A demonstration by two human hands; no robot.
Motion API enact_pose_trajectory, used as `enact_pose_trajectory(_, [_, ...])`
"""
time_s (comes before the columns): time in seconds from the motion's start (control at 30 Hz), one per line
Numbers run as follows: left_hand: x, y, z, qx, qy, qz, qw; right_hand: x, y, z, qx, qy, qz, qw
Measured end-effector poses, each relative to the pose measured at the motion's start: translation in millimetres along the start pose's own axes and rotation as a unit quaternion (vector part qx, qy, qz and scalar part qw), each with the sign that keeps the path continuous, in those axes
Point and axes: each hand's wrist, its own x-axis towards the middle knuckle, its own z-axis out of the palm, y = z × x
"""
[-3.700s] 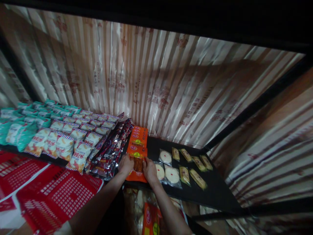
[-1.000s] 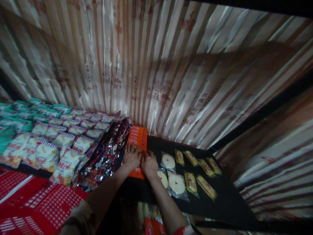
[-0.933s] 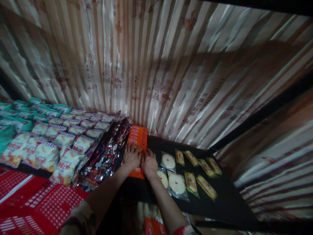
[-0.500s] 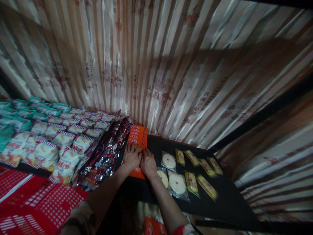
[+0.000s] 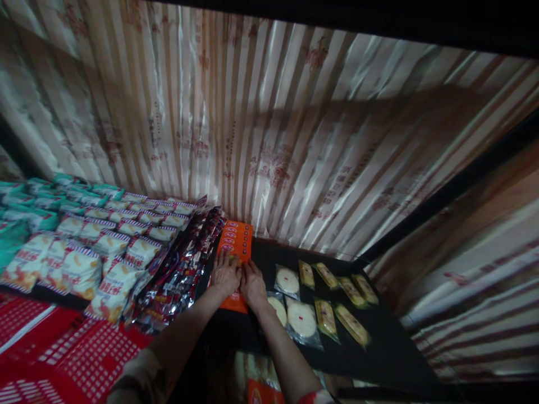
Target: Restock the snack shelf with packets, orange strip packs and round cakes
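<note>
On the black shelf (image 5: 391,336) lie orange packets (image 5: 236,238) with a row of printed logos, in a narrow column running from the back wall towards me. My left hand (image 5: 226,275) rests flat on them, fingers stretched towards the back. Beside it, my right hand (image 5: 253,286) lies along their right edge, its fingers extended too. The hands nearly touch at the thumbs and cover the middle of the packets. Close on the left is a band of dark red shiny packets (image 5: 189,269). Round white flat cakes (image 5: 301,317) in clear wrap lie to the right of my right hand.
Several yellow wrapped bars (image 5: 352,325) lie further right. White snack bags (image 5: 113,289) and green bags (image 5: 25,196) fill the left side. A red perforated basket (image 5: 80,359) stands at the front left. Behind rises a striped, wrinkled sheet (image 5: 261,140); below is a lower shelf with an orange packet (image 5: 263,393).
The view has tilted up slightly, so the shelf sits a little lower in the picture. Both hands stay on the orange packets in nearly the same place.
</note>
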Motion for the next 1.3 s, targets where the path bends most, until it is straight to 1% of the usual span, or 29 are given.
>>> enact_pose_trajectory(0.13, [-0.4, 0.9, -0.3, 0.002, 0.000, -0.001, 1.000, -0.5, 1.6, -0.1, 0.000, -0.001, -0.008, 1.000])
enact_pose_trajectory(0.37, [-1.4, -1.6, 6.5, 0.003, 0.012, 0.003, 1.000, -0.5, 1.4, -1.9, 0.000, -0.007, -0.001, 1.000])
enact_pose_trajectory(0.57, [-2.1, -1.5, 8.4, 0.004, 0.016, 0.003, 1.000, -0.6, 1.4, -1.3, -0.001, -0.002, -0.007, 1.000])
enact_pose_trajectory(0.73, [-2.0, 0.3, 6.0, 0.008, 0.028, 0.000, 1.000, -0.7, 0.9, -1.0, -0.005, 0.003, 0.000, 1.000])
enact_pose_trajectory(0.87, [-5.1, 3.7, 0.1, 0.011, 0.030, 0.004, 0.999, -5.0, -3.1, -7.0, -0.013, 0.021, -0.005, 1.000])
enact_pose_trajectory(1.0, [-13.4, 10.3, -7.0, 0.024, 0.027, 0.027, 0.999, -14.3, -7.9, -13.3, -0.003, 0.032, -0.007, 0.999])
enact_pose_trajectory(1.1, [-22.7, 16.3, -11.8, 0.030, 0.015, 0.046, 0.998, -23.9, -8.8, -14.4, 0.017, 0.036, -0.009, 0.999])
enact_pose_trajectory(1.3, [-51.5, 26.1, -21.3, -0.002, -0.005, 0.079, 0.997, -52.5, -7.6, -17.8, 0.030, 0.045, -0.024, 0.998])
